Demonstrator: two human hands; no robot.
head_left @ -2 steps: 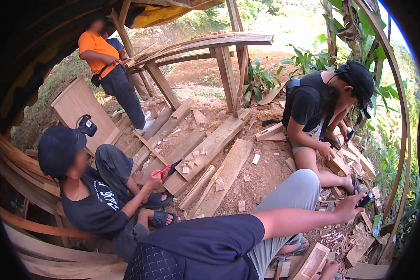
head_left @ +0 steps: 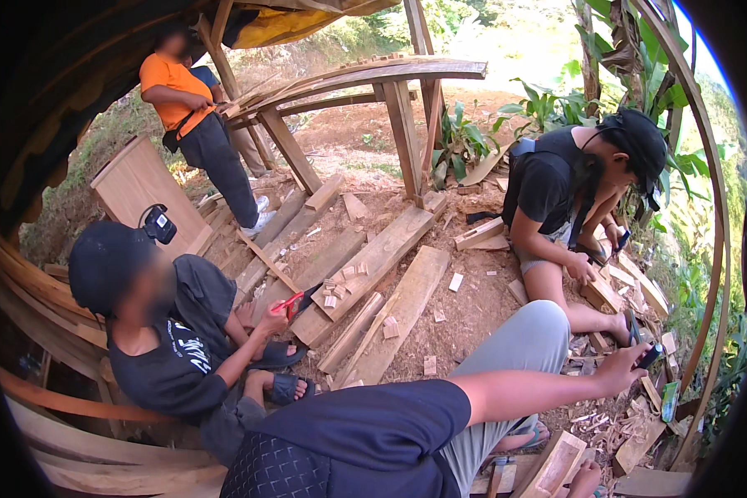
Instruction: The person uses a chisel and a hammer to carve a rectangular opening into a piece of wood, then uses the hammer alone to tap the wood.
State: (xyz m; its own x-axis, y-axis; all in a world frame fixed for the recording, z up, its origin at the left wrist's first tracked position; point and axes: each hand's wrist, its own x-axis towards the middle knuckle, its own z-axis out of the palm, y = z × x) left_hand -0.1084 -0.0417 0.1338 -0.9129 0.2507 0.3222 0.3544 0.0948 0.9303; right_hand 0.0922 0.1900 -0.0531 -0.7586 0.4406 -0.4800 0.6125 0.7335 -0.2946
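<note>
Left fingers close around a dark blue-and-black handle, above pale wood shavings. The bare right hand lies beside a pale, hollowed wooden block at the lower edge; its grip cannot be told. Risk: a loosened left grip could drop the handle onto scattered offcuts.

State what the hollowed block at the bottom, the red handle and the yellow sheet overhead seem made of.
Hollowed block: wood, apparently unvarnished; pale, matt faces.
Red handle: plastic or painted metal; even colour leaves it open.
Yellow sheet: probably smooth plastic; thin, sagging folds.
</note>
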